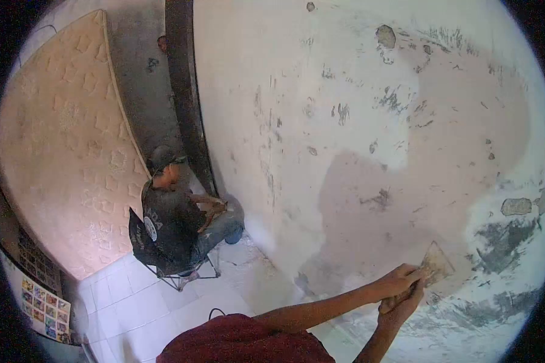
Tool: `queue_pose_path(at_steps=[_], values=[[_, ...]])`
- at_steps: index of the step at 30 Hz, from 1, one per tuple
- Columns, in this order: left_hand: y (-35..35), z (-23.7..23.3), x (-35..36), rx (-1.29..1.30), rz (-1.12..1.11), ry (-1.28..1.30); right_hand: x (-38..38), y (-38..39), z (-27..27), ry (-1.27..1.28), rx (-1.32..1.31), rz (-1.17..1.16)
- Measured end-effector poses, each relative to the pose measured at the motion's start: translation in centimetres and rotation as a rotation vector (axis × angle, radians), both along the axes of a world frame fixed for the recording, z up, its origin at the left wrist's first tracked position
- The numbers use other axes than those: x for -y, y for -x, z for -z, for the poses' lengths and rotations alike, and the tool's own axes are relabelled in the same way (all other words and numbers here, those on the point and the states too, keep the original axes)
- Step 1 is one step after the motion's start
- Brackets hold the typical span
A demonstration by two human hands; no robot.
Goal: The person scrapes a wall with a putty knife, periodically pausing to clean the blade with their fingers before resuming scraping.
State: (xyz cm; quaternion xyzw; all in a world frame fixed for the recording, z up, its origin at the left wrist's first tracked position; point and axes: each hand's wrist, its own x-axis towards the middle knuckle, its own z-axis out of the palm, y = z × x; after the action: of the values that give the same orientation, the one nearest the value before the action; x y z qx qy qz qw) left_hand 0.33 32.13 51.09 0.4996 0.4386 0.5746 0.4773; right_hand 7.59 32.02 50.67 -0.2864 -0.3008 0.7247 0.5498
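Observation:
A flat putty knife [437, 265] with a wide, stained blade lies against or very near the patchy wall [369, 218] at the lower right. My right hand [402, 301] is wrapped round its handle. Coming in from the left, my left hand [399, 282] is closed at the base of the blade, its fingers on the tool and touching my right hand. Damp-looking pinkish patches spread over the wall above the blade. Dark rough spots [502, 245] show to the right of it.
Another person [172, 218] in dark clothes sits on a folding chair [145, 245] by the wall at left. Behind stands a large mattress [66, 139]. White floor tiles [139, 308] lie below, and a sheet of small pictures [45, 308] is at lower left.

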Motion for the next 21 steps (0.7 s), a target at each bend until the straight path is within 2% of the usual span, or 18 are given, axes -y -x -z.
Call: queue_pose_path(at_steps=[1, 3, 5, 6, 7, 10, 13, 15, 18, 19, 20, 21], values=[[-0.6, 1.2, -0.4, 0.001, -0.001, 0.001, -0.2, -0.5, 1.3, 0.001, 0.001, -0.001], [-1.9, 4.3, -1.7, 0.219, -0.074, 0.053, -0.9, -1.2, 3.1, 0.192, -0.009, 0.055], [-2.2, 5.5, -1.5, 0.179, -0.083, 0.013, -0.2, -1.5, 3.0, 0.134, 0.067, 0.006], [-2.4, 6.2, -1.7, 0.265, -0.01, 0.021, 0.1, -1.8, 3.0, 0.076, 0.141, -0.039], [-2.4, 6.1, -1.6, 0.351, 0.064, 0.028, 0.2, -1.9, 3.2, 0.079, 0.143, -0.04], [-2.3, 6.0, -0.9, 0.388, 0.03, 0.012, 0.0, -1.9, 4.1, 0.115, 0.048, -0.032], [-1.9, 5.9, -0.4, 0.333, 0.035, 0.033, -0.4, -1.4, 5.3, 0.061, 0.097, -0.07], [-1.5, 8.0, -0.7, 0.291, 0.009, -0.024, -1.5, -1.2, 7.8, 0.177, 0.113, 0.063], [-1.1, 6.9, -0.1, 0.224, -0.051, -0.073, -0.6, -0.7, 6.4, 0.11, 0.254, 0.092], [-0.6, 6.2, 0.2, 0.271, -0.04, 0.033, 0.4, -1.2, 4.6, -0.05, 0.151, -0.121], [0.0, 5.6, 0.4, 0.313, -0.038, 0.146, 0.2, -0.7, 4.5, -0.08, 0.164, -0.054], [0.8, 4.7, 0.5, 0.298, -0.001, 0.14, 0.0, -0.1, 4.6, -0.106, 0.18, 0.002]])
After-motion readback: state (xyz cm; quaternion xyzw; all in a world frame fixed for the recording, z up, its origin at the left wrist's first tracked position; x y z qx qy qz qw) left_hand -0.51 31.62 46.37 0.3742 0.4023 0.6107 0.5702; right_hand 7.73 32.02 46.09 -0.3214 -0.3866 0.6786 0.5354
